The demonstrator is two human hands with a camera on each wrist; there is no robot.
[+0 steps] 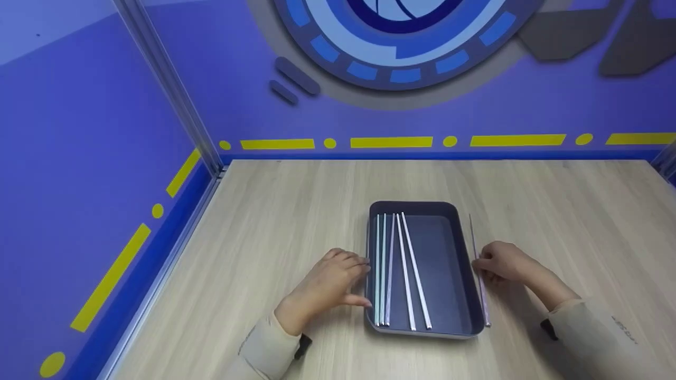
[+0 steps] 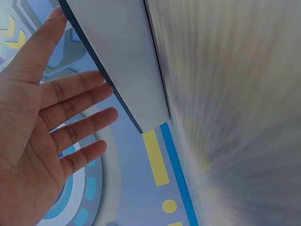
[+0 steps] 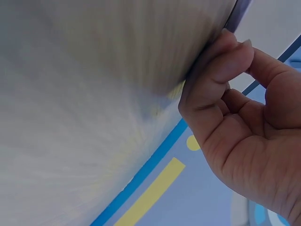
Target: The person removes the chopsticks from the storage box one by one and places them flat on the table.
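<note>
A dark shallow rectangular tray (image 1: pixel 443 274) lies lengthwise on the table. Along its left half are two teal chopsticks (image 1: pixel 377 274), a purple chopstick (image 1: pixel 390 279) and two silver chopsticks (image 1: pixel 416 274), the silver ones slanting. My left hand (image 1: pixel 330 279) is at the tray's left side, fingers spread and fairly straight; in the left wrist view its fingertips are right at the rim of the tray wall (image 2: pixel 117 56). Beyond the tray's right side, my right hand (image 1: pixel 504 262) pinches another purple chopstick (image 1: pixel 483 301), which lies alongside the wall. The right hand's lower fingers are curled in.
The pale wooden table (image 1: pixel 274 211) extends around the tray on all sides. A blue-purple back wall (image 1: pixel 232 121) with yellow marks rises behind it. A similar left wall (image 1: pixel 90 174) meets it at a metal corner post (image 1: pixel 174 95).
</note>
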